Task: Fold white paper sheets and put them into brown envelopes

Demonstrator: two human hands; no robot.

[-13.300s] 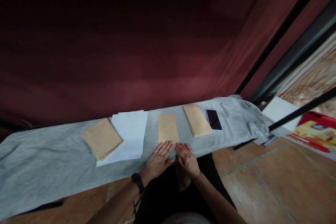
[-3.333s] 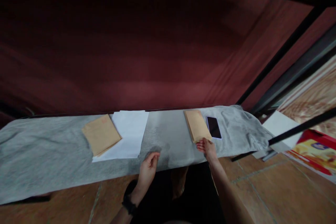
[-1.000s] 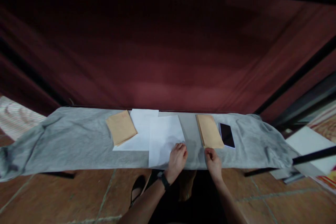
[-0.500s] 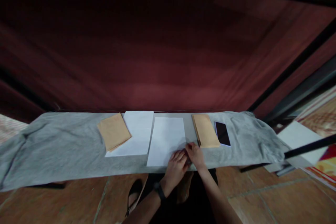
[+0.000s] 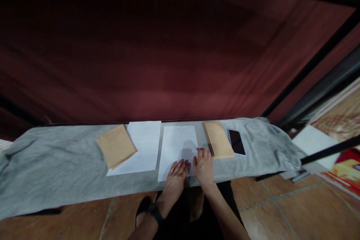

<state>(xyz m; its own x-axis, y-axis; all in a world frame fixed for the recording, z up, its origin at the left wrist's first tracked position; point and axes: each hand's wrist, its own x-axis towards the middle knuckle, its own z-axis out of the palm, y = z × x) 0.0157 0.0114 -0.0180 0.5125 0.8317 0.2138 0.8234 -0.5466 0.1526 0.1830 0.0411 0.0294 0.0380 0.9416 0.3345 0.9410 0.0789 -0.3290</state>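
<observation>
A white sheet of paper [image 5: 177, 146] lies flat in front of me, its near edge close to the front of the cloth. My left hand [image 5: 177, 174] rests on the sheet's lower part, fingers stretched out and holding nothing. At the sheet's right edge is my right hand [image 5: 203, 165], its fingers apart and bent a little, nothing visible in them. Just beyond it lies a stack of brown envelopes [image 5: 219, 140]. Further left, a second stack of brown envelopes [image 5: 116, 145] partly covers another white sheet [image 5: 146, 146].
Grey cloth [image 5: 70, 165] covers the long narrow surface. A phone [image 5: 237, 142] lies face up right of the envelopes. Behind stands a dark red panel [image 5: 168, 82]. Dark metal bars [image 5: 329, 150] and a white board [image 5: 313, 144] are on the right, above a tiled floor [image 5: 270, 217].
My hands, close together at the sheet's lower right corner before, have moved apart. The left has shifted left and flattened on the paper; the right has opened. The view has turned slightly.
</observation>
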